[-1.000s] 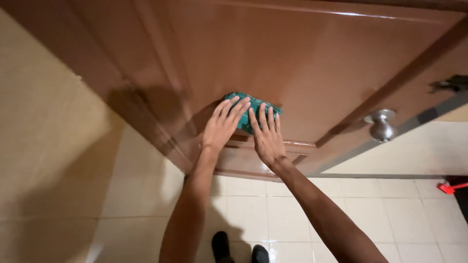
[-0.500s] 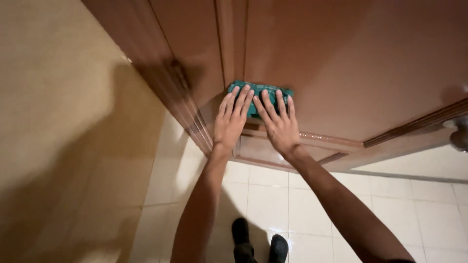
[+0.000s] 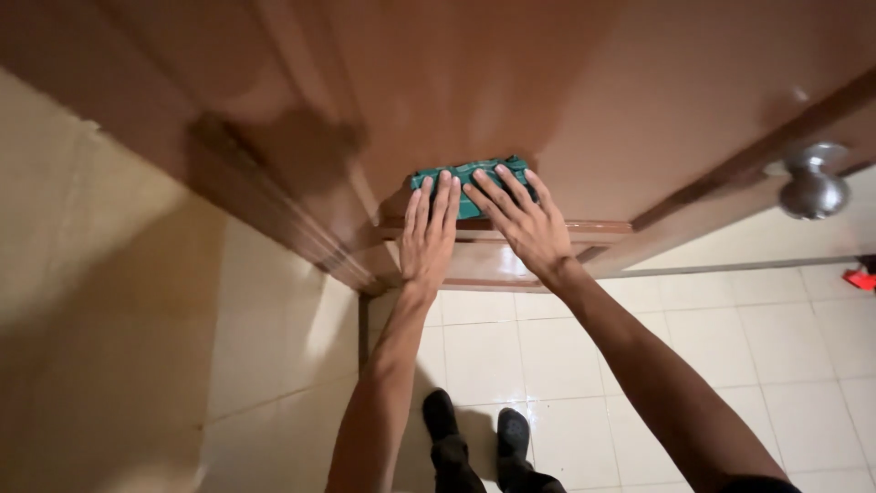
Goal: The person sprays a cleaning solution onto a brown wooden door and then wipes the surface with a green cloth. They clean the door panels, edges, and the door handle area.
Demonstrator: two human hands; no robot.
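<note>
A folded green cloth (image 3: 474, 173) lies flat against the lower panel of a brown wooden door (image 3: 584, 100). My left hand (image 3: 431, 233) presses its fingertips on the cloth's left part, palm over the door's moulding. Beside it, my right hand (image 3: 525, 224) spreads its fingers over the cloth's right part. Both hands hold the cloth against the wood with fingers flat, not curled around it.
A round metal door knob (image 3: 812, 187) sticks out at the right. A beige wall (image 3: 109, 301) fills the left side. White floor tiles (image 3: 566, 347) lie below, with my dark shoes (image 3: 474, 438) on them. A small red object (image 3: 862, 277) sits at the right edge.
Both hands and the cloth have slid slightly along the door panel while my view shifted, bringing the knob back into sight at the right.
</note>
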